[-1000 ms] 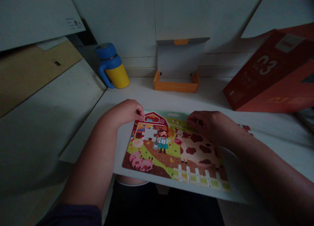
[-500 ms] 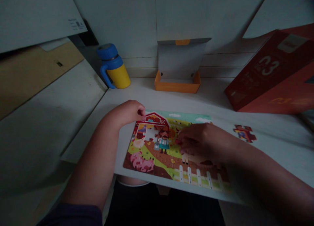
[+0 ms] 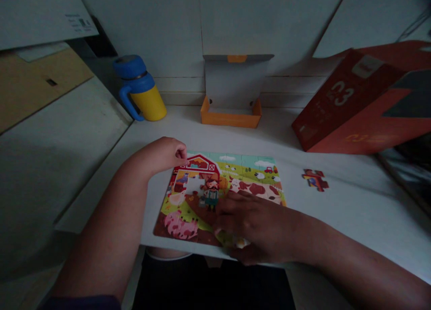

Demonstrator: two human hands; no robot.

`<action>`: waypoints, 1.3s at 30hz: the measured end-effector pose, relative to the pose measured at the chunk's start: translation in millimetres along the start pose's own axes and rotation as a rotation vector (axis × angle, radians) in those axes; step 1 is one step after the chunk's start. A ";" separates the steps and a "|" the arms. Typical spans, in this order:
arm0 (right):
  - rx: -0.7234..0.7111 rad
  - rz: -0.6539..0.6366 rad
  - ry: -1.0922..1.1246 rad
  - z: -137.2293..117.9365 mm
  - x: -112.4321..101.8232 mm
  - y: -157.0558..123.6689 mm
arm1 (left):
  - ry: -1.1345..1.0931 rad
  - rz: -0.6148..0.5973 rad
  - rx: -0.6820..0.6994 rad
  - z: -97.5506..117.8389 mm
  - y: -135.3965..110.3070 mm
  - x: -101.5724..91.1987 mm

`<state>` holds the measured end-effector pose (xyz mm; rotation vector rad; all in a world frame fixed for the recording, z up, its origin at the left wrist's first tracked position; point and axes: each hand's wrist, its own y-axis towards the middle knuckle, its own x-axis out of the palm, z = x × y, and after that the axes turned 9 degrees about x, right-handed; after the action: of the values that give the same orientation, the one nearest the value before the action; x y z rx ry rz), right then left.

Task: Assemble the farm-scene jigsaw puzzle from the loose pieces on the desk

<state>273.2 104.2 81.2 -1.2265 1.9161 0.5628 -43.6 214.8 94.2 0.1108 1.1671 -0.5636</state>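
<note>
A farm-scene jigsaw puzzle [image 3: 182, 227] lies near the table's front edge, with a white gap [image 3: 194, 184] below its barn roof. At its upper left corner, my left hand [image 3: 168, 154] is closed, thumb and curled fingers pinching the edge by the roof. My right hand [image 3: 244, 222] rests palm down over the lower middle, fingers stretched leftward and apart, beside the farmer figure. It covers part of the picture, and nothing shows in its fingers. A loose red and yellow puzzle piece [image 3: 315, 180] lies on the table to the right.
An orange box [image 3: 230, 120] with its lid raised stands against the back wall. Left of it is a blue and yellow jug [image 3: 148, 101]. A large red box [image 3: 336, 103] stands at the right. Brown and white panels [image 3: 40, 85] flank the table [image 3: 269, 144] on the left.
My right hand has moved down toward the puzzle's lower edge, uncovering the cow and the upper right of the picture. My left hand stays at the corner. The whole view has shifted slightly.
</note>
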 end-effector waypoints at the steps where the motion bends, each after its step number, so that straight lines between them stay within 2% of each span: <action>1: -0.002 0.004 -0.010 0.4 -0.8 -0.7 | 0.005 0.001 -0.003 -0.4 0.1 -0.1; 6: 0.037 0.019 -0.055 3.7 -9.9 -2.0 | 0.034 0.069 -0.008 -5.2 3.0 3.7; 8: 0.095 0.005 -0.082 4.6 -19.1 -0.8 | 0.033 0.099 0.005 -6.9 4.7 6.1; 9: 0.168 -0.011 -0.105 5.5 -25.0 -0.7 | 0.037 0.108 0.011 -7.3 5.4 7.0; 11: 0.472 -0.012 -0.221 10.1 -38.2 -4.7 | 0.054 0.117 0.014 -7.0 6.3 8.2; 13: 0.920 0.047 -0.448 22.0 -51.1 -18.5 | 0.071 0.118 0.008 -6.1 6.6 8.7; 14: 1.077 0.093 -0.593 31.3 -56.7 -29.7 | 0.077 0.117 0.007 -5.7 6.7 8.8; 16: 1.254 0.121 -0.743 54.8 -65.6 -57.8 | 0.092 0.117 0.015 -5.3 7.0 9.2; 19: 1.438 0.031 -0.660 89.9 -74.1 -97.9 | 0.117 0.126 0.021 -5.1 7.6 9.8; 21: 1.451 0.008 -0.600 103.5 -77.6 -112.6 | 0.128 0.128 0.020 -4.3 7.5 9.6; 23: 1.386 0.027 -0.541 107.5 -79.9 -116.2 | 0.126 0.123 0.023 -2.5 6.9 8.9; 26: 1.273 0.119 -0.452 104.0 -81.3 -109.5 | 0.121 0.118 0.025 1.4 5.6 7.4; 28: 1.256 0.159 -0.396 102.1 -80.5 -103.1 | 0.126 0.121 0.022 3.6 5.0 6.7; 31: 1.204 0.193 -0.317 103.5 -77.5 -95.7 | 0.126 0.127 0.018 5.1 4.7 6.6; 39: 0.925 0.248 -0.233 100.2 -72.7 -83.4 | 0.092 0.166 0.081 16.1 7.6 10.2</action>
<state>402.4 179.1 82.5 -0.3179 1.7881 -0.0908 -23.8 211.7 90.1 0.3033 1.2119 -0.4627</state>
